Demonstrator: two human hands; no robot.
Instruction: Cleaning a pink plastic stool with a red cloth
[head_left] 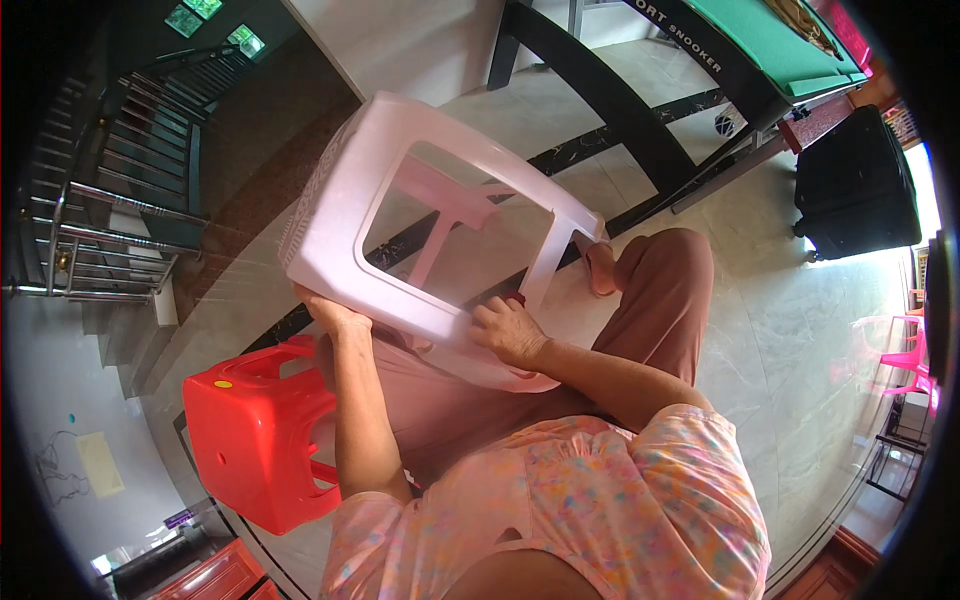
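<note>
Broadly, a grey tiled floor (740, 350) spreads under everything, and a billiard table (745, 45) with green cloth and black legs stands at the upper right. Next in size comes a pale pink plastic stool (350, 200), tipped over in front of the seated person, its lower side just above or against the mauve trousers (650, 310). Its seat end points left and its legs run rightward, so the long axis slants from upper left to lower right. A red plastic stool (250, 430) lies or stands tilted beside the person's left side, well within reach, and a black suitcase (855, 185) is upright on the far right. The left hand (338, 316) is nearer the seat end, under its lower corner; its fingers pass behind the plastic, so I cannot tell how firmly they close. The right hand (512, 333) is nearer the leg ends, its fingers bent over the lower leg, which lies directly beneath them. A small dark red thing (516, 298) peeks out just past those fingers; whether they pinch it is hidden. Counted: one billiard table, two stools, one suitcase, two hands, one dark red thing.
</note>
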